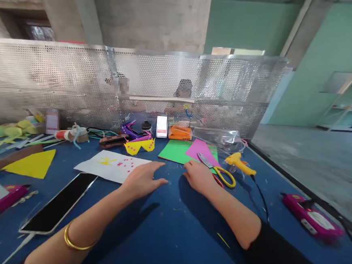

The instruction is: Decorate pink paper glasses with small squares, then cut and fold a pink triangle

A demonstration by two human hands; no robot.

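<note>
l hand [141,179] is open, can't tell if bent r hand [201,176] grips, & scissors [211,165] aim handles [221,170] at tabletop's near r corner, prob for easy grabs.

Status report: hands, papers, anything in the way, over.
Left hand open, by white sheet. Right hand beside yellow-handled scissors, grip unclear. Possibly in the way: scissors, across pink sheet.

Slim gold bangle [77,247] around the left wrist [87,228], plain black sleeve [285,254] on the right arm [233,212]
</note>
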